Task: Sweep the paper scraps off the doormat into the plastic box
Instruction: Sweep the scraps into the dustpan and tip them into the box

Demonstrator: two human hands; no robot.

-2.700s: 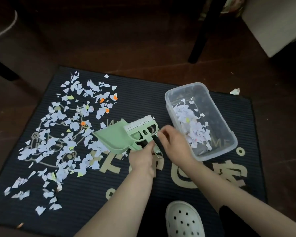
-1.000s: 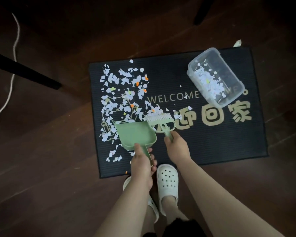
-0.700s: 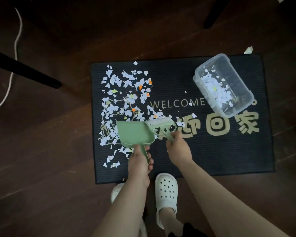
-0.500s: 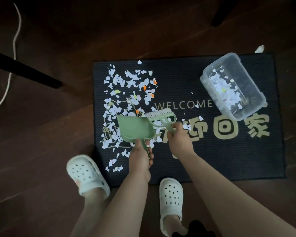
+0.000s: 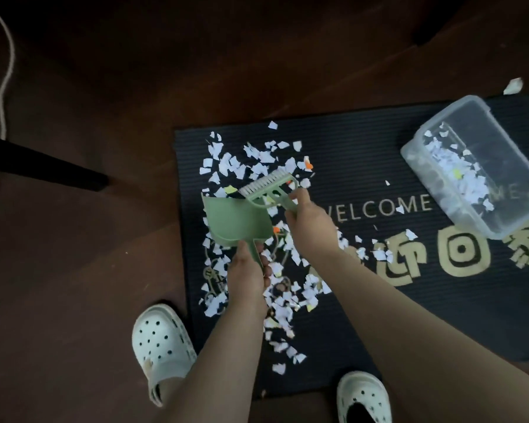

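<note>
Torn white paper scraps (image 5: 258,166), featherlight and likely to scatter, litter the left half of the black ribbed doormat (image 5: 364,154); left hand (image 5: 248,277) clamped on the green plastic dustpan (image 5: 235,222) handle, right hand (image 5: 310,222) seemingly clamped on the green hand brush (image 5: 269,187), clear plastic box (image 5: 483,221) at the mat's far right.

Both forearms are bare, no sleeves or jewellery showing. On the feet, white clogs with round holes: left clog (image 5: 162,343), right clog (image 5: 364,398).
</note>
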